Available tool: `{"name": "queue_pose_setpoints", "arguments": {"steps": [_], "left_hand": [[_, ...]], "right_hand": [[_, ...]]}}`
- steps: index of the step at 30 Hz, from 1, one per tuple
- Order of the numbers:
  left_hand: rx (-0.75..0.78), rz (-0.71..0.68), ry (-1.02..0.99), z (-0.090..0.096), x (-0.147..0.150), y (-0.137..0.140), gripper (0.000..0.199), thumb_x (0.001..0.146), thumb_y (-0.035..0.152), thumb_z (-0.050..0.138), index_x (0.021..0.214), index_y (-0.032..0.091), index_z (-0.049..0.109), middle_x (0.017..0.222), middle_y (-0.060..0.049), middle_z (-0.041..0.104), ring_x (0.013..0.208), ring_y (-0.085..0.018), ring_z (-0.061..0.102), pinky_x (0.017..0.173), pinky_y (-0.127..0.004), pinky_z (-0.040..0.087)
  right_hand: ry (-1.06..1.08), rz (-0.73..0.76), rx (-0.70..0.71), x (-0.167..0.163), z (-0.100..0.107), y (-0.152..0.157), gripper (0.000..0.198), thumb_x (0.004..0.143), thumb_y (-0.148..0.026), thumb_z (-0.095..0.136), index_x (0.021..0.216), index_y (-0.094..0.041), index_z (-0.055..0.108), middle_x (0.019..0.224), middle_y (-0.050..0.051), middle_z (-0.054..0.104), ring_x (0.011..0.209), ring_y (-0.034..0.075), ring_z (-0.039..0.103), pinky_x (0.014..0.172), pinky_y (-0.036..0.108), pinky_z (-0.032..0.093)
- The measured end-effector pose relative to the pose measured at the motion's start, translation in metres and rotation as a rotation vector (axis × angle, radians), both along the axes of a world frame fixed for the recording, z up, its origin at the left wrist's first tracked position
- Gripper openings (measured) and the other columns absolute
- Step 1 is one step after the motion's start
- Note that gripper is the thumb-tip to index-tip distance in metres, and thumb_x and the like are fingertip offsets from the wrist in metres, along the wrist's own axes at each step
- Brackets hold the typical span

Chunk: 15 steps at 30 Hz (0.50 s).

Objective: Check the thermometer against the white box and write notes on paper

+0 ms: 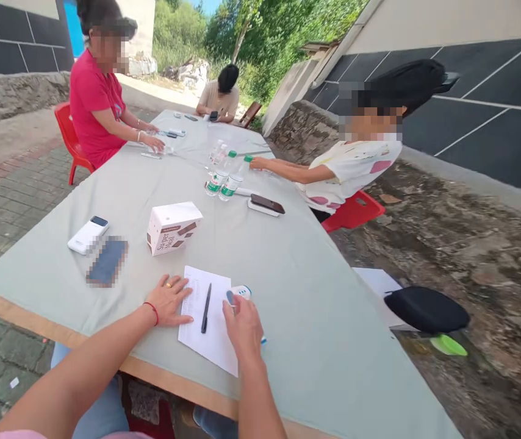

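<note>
My left hand point(171, 300) lies flat on the table with fingers spread, its fingertips on the left edge of a white sheet of paper point(217, 346). Faint rows of print or writing show on the sheet. A black pen point(206, 308) rests across the middle of the paper. At the sheet's right edge, my right hand point(244, 323) is closed around a small white-and-blue object point(243, 291) with a grey oval on top. My fingers cover most of that object, so its kind is unclear. A white-and-brown carton point(173, 228) stands beyond the paper.
A white power bank point(89, 235) and a blurred dark phone point(107, 262) lie on the left. Green-capped water bottles point(224, 180) and a dark phone on a white box point(266, 205) are farther back. Three other people sit around the cloth-covered table point(315, 329).
</note>
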<state>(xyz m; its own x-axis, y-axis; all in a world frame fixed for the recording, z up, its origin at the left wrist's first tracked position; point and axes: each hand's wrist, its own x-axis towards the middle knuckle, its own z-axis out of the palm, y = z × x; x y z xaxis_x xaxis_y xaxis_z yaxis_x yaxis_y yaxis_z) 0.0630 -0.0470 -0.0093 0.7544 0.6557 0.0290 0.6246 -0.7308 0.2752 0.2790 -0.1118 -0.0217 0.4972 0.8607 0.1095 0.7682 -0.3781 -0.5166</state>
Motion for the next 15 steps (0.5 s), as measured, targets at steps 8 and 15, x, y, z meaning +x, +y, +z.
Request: {"name": "queue_pose_setpoints", "arguments": {"steps": [8,15], "left_hand": [[0.015,-0.008,-0.069,-0.002,-0.006,-0.008,0.089,0.075,0.079,0.047,0.14,0.019,0.043,0.149,-0.015,0.04,0.138,-0.033,0.034,0.115,-0.055,0.018],[-0.054,0.005,-0.116,0.008,-0.008,-0.011,0.1,0.07,0.088,0.04,0.141,0.017,0.041,0.148,-0.018,0.041,0.138,-0.033,0.033,0.116,-0.055,0.016]], "right_hand": [[-0.008,0.182,-0.185,-0.036,-0.011,0.015,0.048,0.083,-0.036,0.042,0.124,-0.013,0.055,0.104,0.014,0.068,0.09,0.028,0.065,0.071,0.036,0.047],[0.359,0.256,0.14,-0.011,-0.023,0.016,0.049,0.077,-0.046,0.038,0.107,-0.023,0.068,0.092,0.007,0.071,0.083,0.025,0.066,0.072,0.037,0.052]]}}
